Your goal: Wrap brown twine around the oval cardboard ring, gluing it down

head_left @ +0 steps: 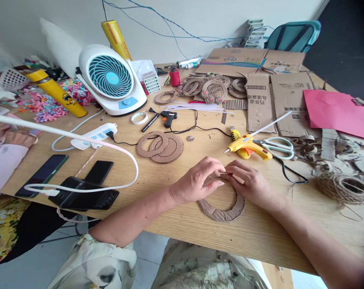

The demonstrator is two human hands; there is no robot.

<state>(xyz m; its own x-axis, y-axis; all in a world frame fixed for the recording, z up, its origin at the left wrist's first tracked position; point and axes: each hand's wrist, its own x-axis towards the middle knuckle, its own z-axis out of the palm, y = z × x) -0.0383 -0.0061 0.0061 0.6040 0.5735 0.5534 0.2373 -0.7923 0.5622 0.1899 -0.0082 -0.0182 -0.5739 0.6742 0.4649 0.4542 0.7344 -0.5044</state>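
A brown cardboard ring (225, 216) lies flat near the table's front edge. Both of my hands meet at its far side with bent fingers. My left hand (201, 178) pinches with thumb and fingertips at the upper left of the ring. Close against it, my right hand (251, 182) has its fingers closed on the upper right part. A thin pale edge shows between the fingertips; its exact shape is mostly covered by the fingers. Beyond my right hand rests a yellow glue gun (248, 145) with a glue stick in it, beside white-handled scissors (279, 147) and a yellow utility knife (235, 132).
Left of my hands lie a cardboard ring (144, 150) and a disc (172, 154). A fan (109, 78), a power strip (94, 136), phones and a drooping white cable (133, 154) fill the left. Twine (347, 186) sits right. Another person's sleeve (7, 160) shows far left.
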